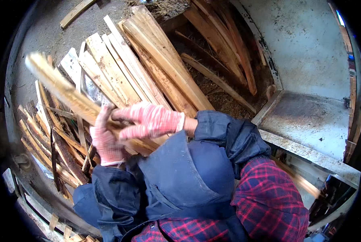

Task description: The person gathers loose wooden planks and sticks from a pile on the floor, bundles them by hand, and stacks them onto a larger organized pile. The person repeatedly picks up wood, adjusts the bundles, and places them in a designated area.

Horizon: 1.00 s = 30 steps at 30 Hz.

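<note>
A long, rough wooden plank (67, 92) slants across in front of me, its far end raised at the left and smeared by motion. My left hand (107, 143), in a red-and-white knit glove, is closed round it near my apron. My right hand (154, 120), gloved the same way, reaches across from the right with thumb and fingers on the plank beside the left one. The plank's near end is partly hidden by the hands. Under and beyond it lies a row of pale sawn boards (120, 76), side by side.
Thin wood strips and bark-edged offcuts (63, 141) are heaped at the left. One short batten (77, 13) lies on the grey floor (47, 30) at the far left. More boards (225, 44) lean in a dark recess at the far right, next to a stained pale metal machine (309, 109).
</note>
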Motion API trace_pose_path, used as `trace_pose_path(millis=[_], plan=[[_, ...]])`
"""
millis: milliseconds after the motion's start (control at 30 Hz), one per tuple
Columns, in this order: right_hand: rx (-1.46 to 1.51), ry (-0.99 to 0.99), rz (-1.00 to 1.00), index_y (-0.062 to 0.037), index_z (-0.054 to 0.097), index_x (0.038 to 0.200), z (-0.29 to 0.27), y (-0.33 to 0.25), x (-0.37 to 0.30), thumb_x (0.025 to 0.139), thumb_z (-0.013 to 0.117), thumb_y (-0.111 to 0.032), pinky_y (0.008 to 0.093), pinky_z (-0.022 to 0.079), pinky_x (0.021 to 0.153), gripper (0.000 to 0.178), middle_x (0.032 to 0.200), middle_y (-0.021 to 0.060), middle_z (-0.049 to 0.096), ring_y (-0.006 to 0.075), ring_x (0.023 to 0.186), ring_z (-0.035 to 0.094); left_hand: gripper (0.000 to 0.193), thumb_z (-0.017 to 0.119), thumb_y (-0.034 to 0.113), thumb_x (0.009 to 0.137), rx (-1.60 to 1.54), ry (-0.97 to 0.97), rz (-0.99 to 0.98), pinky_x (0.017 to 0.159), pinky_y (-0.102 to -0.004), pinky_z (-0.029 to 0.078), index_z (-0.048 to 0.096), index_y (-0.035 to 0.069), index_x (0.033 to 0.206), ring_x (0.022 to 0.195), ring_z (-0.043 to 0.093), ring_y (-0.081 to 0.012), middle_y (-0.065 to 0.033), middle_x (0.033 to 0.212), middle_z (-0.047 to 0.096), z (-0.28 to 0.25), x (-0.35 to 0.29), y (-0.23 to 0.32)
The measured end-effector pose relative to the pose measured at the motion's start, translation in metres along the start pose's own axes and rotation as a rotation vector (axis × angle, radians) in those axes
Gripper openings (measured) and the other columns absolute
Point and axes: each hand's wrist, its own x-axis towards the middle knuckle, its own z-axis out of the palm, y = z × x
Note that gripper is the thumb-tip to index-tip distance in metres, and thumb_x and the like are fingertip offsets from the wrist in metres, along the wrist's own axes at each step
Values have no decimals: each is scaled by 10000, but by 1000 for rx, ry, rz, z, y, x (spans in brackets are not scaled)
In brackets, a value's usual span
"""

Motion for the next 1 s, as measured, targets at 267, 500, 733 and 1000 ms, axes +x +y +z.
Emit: trace_pose_path(millis=[267, 500, 733, 1000], plan=[[-967, 511, 1009, -21, 262, 1462, -142, 121, -126, 741, 702, -529, 430, 357, 1068, 986, 1398, 271, 410, 375, 1289, 422, 305, 725, 203, 799, 59, 662, 71, 564, -288, 483, 602, 6, 997, 616, 577, -176, -72, 773, 602, -95, 3, 28], [-1078, 384, 1239, -54, 270, 1469, -158, 167, -144, 693, 758, -523, 448, 329, 1090, 1030, 1459, 222, 357, 389, 1338, 349, 748, 787, 203, 762, 526, 536, 112, 818, -289, 464, 389, -23, 1355, 914, 573, -206, -131, 1132, 571, -93, -23, 11], [-943, 290, 1163, -19, 489, 1316, -142, 161, -160, 758, 723, -370, 446, 436, 978, 699, 1289, 228, 534, 375, 1190, 506, 926, 808, 275, 680, 984, 469, 191, 1040, -422, 359, 319, -4, 1415, 1208, 449, -379, -245, 1274, 472, -98, -23, -11], [-901, 454, 1045, 15, 575, 1176, -163, 96, -136, 731, 744, -384, 456, 467, 908, 621, 1113, 262, 619, 404, 1062, 582, 637, 778, 126, 755, 1003, 502, 668, 1006, -331, 421, 495, 7, 1313, 1182, 531, -247, -158, 1287, 538, -93, -18, 18]])
